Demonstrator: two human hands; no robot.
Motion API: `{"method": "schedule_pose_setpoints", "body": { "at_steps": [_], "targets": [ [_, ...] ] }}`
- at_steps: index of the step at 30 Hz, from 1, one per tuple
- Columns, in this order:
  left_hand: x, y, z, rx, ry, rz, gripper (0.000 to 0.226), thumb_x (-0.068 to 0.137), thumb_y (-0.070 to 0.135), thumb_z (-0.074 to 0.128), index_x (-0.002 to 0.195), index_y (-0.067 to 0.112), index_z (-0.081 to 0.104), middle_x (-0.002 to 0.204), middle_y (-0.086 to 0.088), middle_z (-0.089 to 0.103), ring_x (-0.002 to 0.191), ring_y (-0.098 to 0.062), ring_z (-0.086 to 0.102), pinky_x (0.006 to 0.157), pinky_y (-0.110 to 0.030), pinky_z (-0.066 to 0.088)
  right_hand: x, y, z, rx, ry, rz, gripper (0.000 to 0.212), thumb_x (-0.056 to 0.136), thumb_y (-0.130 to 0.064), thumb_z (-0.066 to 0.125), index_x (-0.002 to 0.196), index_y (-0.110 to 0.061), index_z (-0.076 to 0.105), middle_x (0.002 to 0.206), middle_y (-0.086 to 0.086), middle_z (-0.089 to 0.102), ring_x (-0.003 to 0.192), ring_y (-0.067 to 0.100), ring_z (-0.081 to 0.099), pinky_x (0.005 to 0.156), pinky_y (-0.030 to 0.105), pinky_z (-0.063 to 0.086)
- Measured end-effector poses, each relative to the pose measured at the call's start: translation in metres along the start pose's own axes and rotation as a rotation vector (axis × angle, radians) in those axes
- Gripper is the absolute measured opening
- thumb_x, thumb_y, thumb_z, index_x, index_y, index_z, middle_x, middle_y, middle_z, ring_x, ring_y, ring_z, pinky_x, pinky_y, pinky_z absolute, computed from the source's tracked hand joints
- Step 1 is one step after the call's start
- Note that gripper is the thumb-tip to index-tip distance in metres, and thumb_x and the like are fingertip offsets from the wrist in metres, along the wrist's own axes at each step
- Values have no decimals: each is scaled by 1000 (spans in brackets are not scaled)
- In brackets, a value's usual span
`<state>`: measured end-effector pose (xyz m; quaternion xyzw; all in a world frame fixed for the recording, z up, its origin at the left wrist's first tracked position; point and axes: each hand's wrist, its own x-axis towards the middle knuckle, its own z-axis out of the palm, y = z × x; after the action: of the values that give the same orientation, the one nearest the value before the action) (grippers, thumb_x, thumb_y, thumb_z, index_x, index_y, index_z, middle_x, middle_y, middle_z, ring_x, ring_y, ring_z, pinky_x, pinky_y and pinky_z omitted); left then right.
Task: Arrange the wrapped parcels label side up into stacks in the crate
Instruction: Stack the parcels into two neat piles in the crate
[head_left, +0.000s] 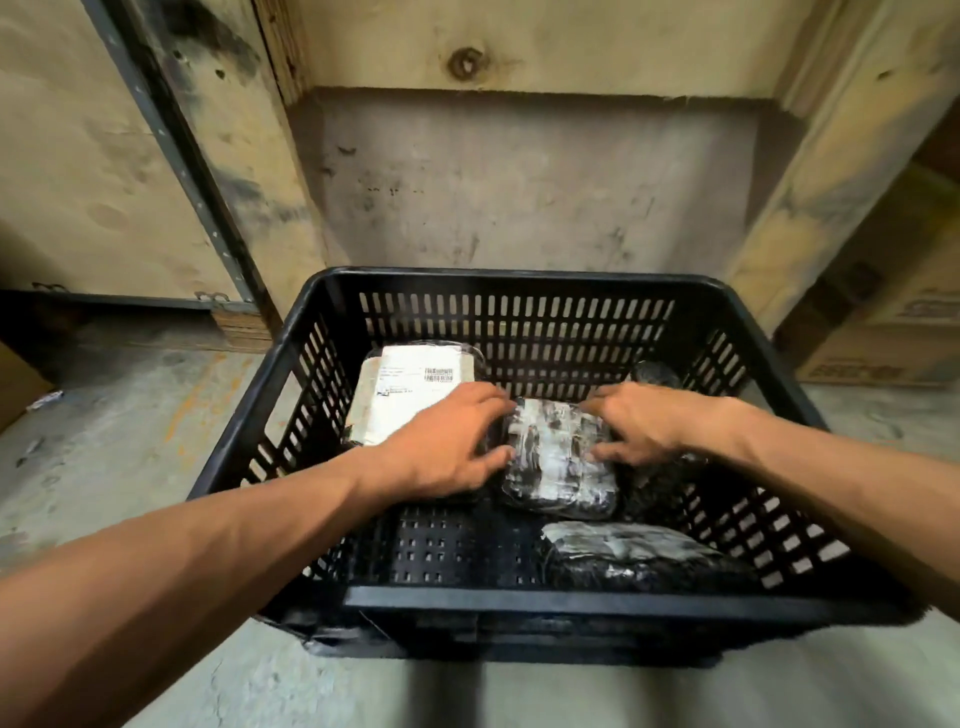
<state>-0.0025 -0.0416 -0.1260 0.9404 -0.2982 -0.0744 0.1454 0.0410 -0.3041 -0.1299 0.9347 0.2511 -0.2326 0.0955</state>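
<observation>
Hands, left hand (441, 447) and right hand (644, 423), squeeze the middle parcel (558, 462) from both sides, likely to flip it. Labeled parcel (410, 389) sits by the crate's (519, 603) far left corner.

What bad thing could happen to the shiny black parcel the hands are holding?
1. Both hands, left hand and right hand, grip the middle parcel by its slick wrap, so it might slip.
2. No label shows on its top, so it may get stacked wrong side up, unlike the labelled parcel.
3. It could land crooked on the near parcel.
</observation>
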Motion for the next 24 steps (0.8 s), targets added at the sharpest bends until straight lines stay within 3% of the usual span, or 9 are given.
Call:
{"method": "schedule_pose_setpoints", "body": {
  "at_steps": [3, 5, 6, 8, 10, 12, 17, 20, 24],
  "targets": [
    [22, 22, 21, 40, -135, 50, 61, 101, 33, 58, 154, 10, 40, 163, -8, 33, 146, -26, 37, 117, -26, 20, -6, 5, 17, -104, -81, -6, 63, 100, -54, 57, 142, -7, 53, 148, 13, 53, 128, 31, 60, 108, 42, 50],
    [36, 29, 37, 66, -215, 31, 57, 101, 25, 56, 153, 7, 41, 165, -11, 29, 145, -30, 39, 119, -32, 29, -5, 5, 25, -150, -103, -47, 66, 102, -55, 51, 147, -7, 48, 157, 13, 44, 141, 30, 50, 119, 44, 39],
    [44, 32, 46, 95, -260, 9, 56, 102, 22, 53, 154, 6, 39, 167, -12, 22, 148, -32, 36, 122, -37, 30, -2, 5, 29, -173, -119, -67, 71, 104, -55, 47, 154, -6, 39, 165, 13, 34, 150, 29, 38, 126, 44, 26],
    [56, 35, 65, 178, -372, -41, 58, 105, 16, 42, 159, 6, 26, 171, -13, 1, 156, -31, 15, 126, -42, 21, 6, 4, 40, -211, -155, -78, 77, 107, -53, 40, 165, -9, 16, 173, 11, 9, 159, 27, 12, 129, 44, 4],
    [65, 36, 80, 221, -480, -94, 63, 107, 13, 30, 162, 4, 0, 168, -15, -16, 156, -31, -7, 128, -43, 4, 15, 4, 50, -245, -200, -45, 78, 109, -51, 35, 165, -10, -1, 173, 10, -7, 160, 28, -3, 129, 46, -2],
    [72, 33, 89, 213, -540, -148, 63, 109, 15, 24, 159, 1, -13, 165, -18, -25, 154, -33, -19, 126, -45, -7, 25, 1, 58, -293, -234, -18, 84, 108, -54, 33, 163, -8, -10, 171, 13, -14, 159, 29, -9, 129, 46, -4],
    [75, 19, 106, 259, -559, -100, 72, 111, 37, 15, 149, -10, -25, 153, -30, -37, 145, -44, -32, 106, -40, -23, 35, -8, 68, -322, -258, 37, 98, 105, -54, 46, 159, -4, -19, 169, 20, -21, 158, 35, -12, 129, 47, -2],
    [73, 13, 119, 232, -545, -61, 82, 109, 46, 20, 148, -8, -27, 151, -29, -40, 143, -44, -35, 116, -48, -22, 34, -12, 67, -350, -251, 36, 108, 101, -68, 43, 159, -2, -20, 168, 20, -22, 158, 38, -10, 129, 48, 1],
    [70, 3, 133, 75, -421, -59, 77, 109, 39, 30, 154, 5, -22, 154, -13, -41, 147, -32, -33, 124, -47, -12, 32, -15, 65, -360, -241, 65, 110, 99, -72, 40, 159, -1, -17, 169, 22, -19, 158, 40, -3, 129, 47, 3]
  ]
}}
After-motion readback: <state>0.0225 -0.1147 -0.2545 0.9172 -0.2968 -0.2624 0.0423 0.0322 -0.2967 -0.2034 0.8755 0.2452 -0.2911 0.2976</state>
